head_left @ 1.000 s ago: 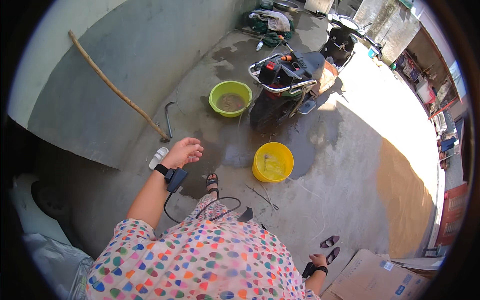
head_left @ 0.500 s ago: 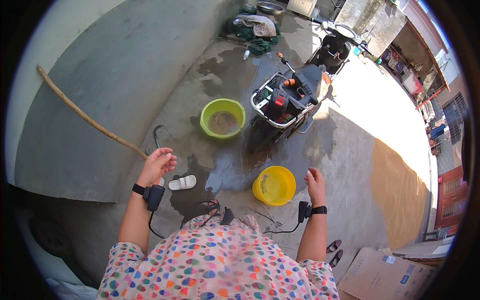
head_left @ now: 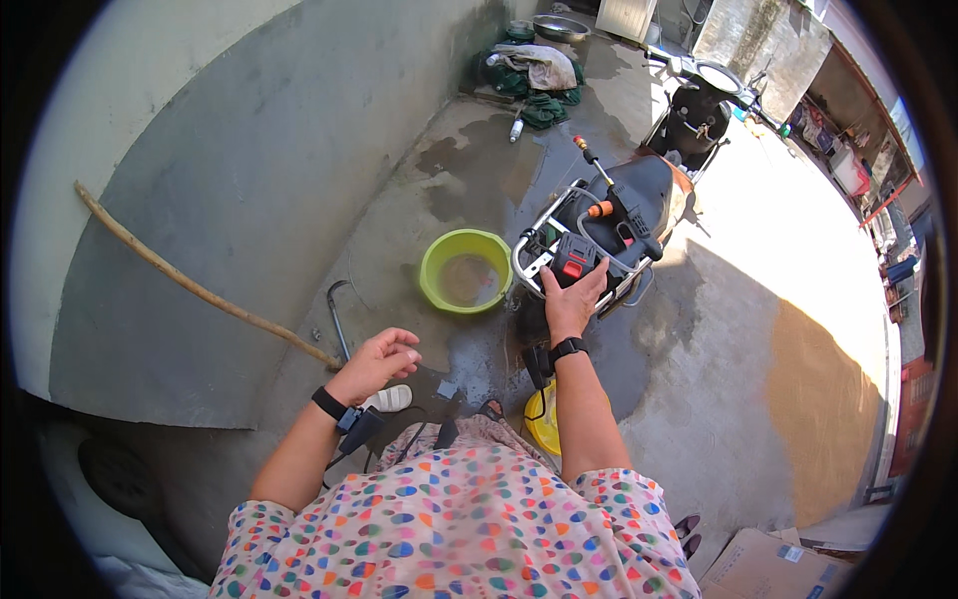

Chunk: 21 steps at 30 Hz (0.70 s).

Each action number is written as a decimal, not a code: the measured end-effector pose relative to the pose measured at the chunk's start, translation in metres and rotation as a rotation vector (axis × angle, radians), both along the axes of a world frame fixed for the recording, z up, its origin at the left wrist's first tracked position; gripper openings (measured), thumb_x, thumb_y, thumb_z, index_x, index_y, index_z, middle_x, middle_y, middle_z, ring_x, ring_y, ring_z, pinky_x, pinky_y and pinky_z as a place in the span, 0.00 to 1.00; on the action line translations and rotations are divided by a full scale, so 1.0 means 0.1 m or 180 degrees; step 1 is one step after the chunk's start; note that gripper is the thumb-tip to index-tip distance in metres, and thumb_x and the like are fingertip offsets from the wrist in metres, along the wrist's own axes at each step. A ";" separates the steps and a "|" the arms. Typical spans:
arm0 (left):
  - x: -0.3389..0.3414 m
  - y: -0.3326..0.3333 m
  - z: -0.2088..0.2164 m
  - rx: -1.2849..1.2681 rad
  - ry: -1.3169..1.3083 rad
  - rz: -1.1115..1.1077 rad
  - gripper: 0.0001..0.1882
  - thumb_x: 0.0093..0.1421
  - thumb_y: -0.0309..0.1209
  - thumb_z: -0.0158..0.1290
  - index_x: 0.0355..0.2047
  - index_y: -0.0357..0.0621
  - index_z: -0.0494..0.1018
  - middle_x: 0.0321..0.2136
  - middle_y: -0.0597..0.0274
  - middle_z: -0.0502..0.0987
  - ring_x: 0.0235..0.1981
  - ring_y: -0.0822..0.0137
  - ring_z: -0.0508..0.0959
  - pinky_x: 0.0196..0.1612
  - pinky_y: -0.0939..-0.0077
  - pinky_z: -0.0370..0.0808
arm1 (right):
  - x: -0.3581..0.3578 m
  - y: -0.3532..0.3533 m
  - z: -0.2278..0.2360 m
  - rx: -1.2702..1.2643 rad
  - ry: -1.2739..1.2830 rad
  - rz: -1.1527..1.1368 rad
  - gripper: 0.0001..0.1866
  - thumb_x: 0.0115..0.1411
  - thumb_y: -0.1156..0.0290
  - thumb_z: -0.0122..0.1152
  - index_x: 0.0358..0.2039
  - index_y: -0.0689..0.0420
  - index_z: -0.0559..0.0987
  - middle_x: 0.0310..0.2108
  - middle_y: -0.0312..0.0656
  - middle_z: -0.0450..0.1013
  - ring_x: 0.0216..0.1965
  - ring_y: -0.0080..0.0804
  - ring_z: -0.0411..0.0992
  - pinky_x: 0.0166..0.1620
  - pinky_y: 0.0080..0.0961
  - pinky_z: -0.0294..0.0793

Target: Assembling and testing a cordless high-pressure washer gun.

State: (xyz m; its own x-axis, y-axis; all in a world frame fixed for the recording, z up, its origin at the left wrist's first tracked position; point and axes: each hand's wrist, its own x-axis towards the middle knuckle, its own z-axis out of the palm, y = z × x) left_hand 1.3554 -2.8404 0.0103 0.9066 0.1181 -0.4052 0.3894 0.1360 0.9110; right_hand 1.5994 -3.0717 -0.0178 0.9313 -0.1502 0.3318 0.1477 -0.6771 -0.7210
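Observation:
My right hand (head_left: 575,299) reaches over the scooter's (head_left: 654,185) rear rack (head_left: 534,250). Its thumb and fingers are spread around the near end of a black battery pack with a red patch (head_left: 572,268); whether they touch it I cannot tell. The pack belongs to a cordless spray gun (head_left: 631,228) with an orange fitting, lying on the rack and seat. My left hand (head_left: 374,365) hangs in the air, fingers loosely bent and apart, holding nothing. A green basin (head_left: 431,272) of cloudy water stands left of the scooter. My right forearm partly hides a yellow bucket (head_left: 542,431).
A long wooden stick (head_left: 195,285) leans on the left wall, near a curved dark metal rod (head_left: 337,314). White slippers (head_left: 391,398) lie near my feet. Green bags (head_left: 544,110) are piled at the back. Grain (head_left: 813,419) is spread at right, beyond cardboard (head_left: 768,569).
My right hand has moved forward and left, from beside the yellow bucket to the battery pack on the rack. My left hand has come lower and inward. The view has shifted slightly.

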 end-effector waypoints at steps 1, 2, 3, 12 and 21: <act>0.18 -0.05 0.03 0.0034 0.0003 -0.0009 0.15 0.66 0.30 0.52 0.51 0.42 0.68 0.41 0.61 0.78 0.38 0.72 0.78 0.42 0.76 0.76 | 0.10 -0.01 0.00 0.0165 -0.0046 0.0082 0.58 0.47 0.56 0.74 0.68 0.61 0.46 0.63 0.62 0.53 0.64 0.57 0.55 0.65 0.42 0.57; 0.35 -0.09 0.07 0.0045 -0.0073 -0.0024 0.15 0.66 0.30 0.52 0.51 0.42 0.68 0.41 0.61 0.78 0.39 0.72 0.78 0.43 0.76 0.76 | 0.14 0.00 0.00 0.0314 -0.0077 0.0168 0.57 0.46 0.59 0.74 0.68 0.62 0.47 0.62 0.63 0.55 0.63 0.58 0.56 0.64 0.43 0.58; 0.51 -0.12 0.10 0.0050 -0.0147 -0.0049 0.15 0.66 0.31 0.52 0.51 0.41 0.68 0.41 0.61 0.78 0.39 0.72 0.78 0.43 0.76 0.76 | 0.20 -0.02 -0.05 0.0336 -0.0133 0.0294 0.56 0.47 0.59 0.74 0.67 0.61 0.48 0.62 0.61 0.54 0.62 0.58 0.57 0.63 0.42 0.60; 1.83 -0.48 0.11 0.0210 -0.0107 -0.0622 0.15 0.66 0.31 0.52 0.51 0.43 0.69 0.40 0.64 0.78 0.38 0.75 0.77 0.42 0.78 0.75 | 0.47 -0.72 -0.10 0.2304 0.0368 0.0914 0.40 0.54 0.74 0.67 0.63 0.60 0.56 0.52 0.45 0.67 0.52 0.32 0.68 0.58 0.26 0.66; 3.00 -1.06 0.02 0.0055 0.0060 -0.1269 0.22 0.66 0.39 0.53 0.57 0.45 0.64 0.47 0.64 0.73 0.45 0.72 0.75 0.47 0.76 0.74 | 0.31 -1.30 0.03 0.4492 0.1046 0.1099 0.27 0.63 0.61 0.50 0.61 0.58 0.64 0.56 0.44 0.70 0.56 0.37 0.70 0.58 0.34 0.70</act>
State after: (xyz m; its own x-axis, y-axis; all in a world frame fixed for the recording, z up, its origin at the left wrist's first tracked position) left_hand 1.6551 -2.9469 0.0119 0.8751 -0.2348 -0.4232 0.4252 -0.0445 0.9040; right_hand 1.6303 -3.2015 -0.0146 0.9895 0.0774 -0.1223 -0.1437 0.6243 -0.7679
